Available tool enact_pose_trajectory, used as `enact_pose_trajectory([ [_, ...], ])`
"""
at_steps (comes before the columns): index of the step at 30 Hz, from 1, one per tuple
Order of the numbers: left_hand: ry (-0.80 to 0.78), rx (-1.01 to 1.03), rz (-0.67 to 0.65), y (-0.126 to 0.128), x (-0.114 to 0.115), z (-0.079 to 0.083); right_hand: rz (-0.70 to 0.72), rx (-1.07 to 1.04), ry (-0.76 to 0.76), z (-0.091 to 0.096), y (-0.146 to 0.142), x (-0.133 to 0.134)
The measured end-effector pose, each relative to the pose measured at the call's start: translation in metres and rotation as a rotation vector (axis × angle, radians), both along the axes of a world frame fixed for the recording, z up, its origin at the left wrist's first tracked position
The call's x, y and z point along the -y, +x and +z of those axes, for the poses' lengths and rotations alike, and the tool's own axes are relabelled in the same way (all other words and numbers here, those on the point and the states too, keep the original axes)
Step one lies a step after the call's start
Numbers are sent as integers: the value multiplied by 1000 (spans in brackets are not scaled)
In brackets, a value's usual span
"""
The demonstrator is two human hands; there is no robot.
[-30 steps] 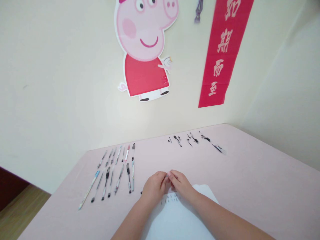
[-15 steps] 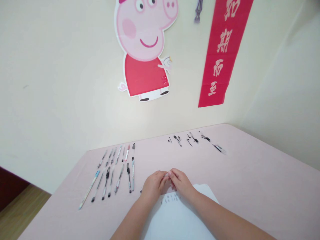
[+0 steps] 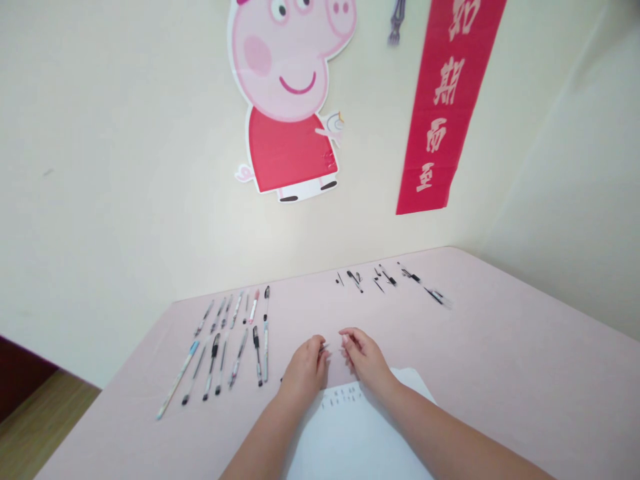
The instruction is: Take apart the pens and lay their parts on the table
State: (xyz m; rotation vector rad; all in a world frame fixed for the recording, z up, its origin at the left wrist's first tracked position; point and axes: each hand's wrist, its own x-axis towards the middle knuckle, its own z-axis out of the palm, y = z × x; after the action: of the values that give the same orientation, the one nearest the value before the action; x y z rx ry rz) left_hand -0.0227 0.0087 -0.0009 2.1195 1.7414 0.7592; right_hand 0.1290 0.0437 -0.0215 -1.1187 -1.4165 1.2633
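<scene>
My left hand (image 3: pixel 306 365) is closed around a slim pen, most of it hidden by the fingers. The pen's thin tip (image 3: pixel 325 347) sticks out toward the right, and a small dark end shows behind the hand's left side. Across a narrow gap, my right hand (image 3: pixel 366 357) has its thumb and fingers pinched together; what they hold, if anything, is too small to make out. Below both hands lies a white sheet of paper (image 3: pixel 357 440) with short dark marks along its top edge, partly covered by my forearms.
Two rows of pens (image 3: pixel 213 367) lie at the left of the pink table (image 3: pixel 500 373). Toward the back right are several separated pen parts (image 3: pixel 387 275) and a clear-ended pen piece (image 3: pixel 438 297). The wall stands behind, with a cartoon pig cutout (image 3: pixel 295 147) and a red banner (image 3: pixel 440 127).
My hands were touching at the fingertips and have now come apart. The right hand moved slightly up and right, and the pen's tip is now exposed at the left hand.
</scene>
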Motion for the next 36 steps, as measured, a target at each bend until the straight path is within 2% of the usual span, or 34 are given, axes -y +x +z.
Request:
enact_pose_trajectory([
  [4, 53, 19, 13, -1, -2, 1, -101, 256, 206, -4, 7, -6],
  [8, 50, 21, 40, 0, -2, 6, -99, 546, 286, 4, 12, -3],
  [15, 23, -122, 51, 1, -1, 9, -107, 762, 425, 16, 11, 5],
  [19, 40, -147, 53, 1, -1, 8, -104, 783, 458, 16, 11, 5],
  [28, 99, -191, 27, 0, 1, 8, -69, 647, 488, 17, 9, 8],
  [36, 83, -184, 22, -1, -1, 5, -81, 595, 455, 7, 10, 3],
])
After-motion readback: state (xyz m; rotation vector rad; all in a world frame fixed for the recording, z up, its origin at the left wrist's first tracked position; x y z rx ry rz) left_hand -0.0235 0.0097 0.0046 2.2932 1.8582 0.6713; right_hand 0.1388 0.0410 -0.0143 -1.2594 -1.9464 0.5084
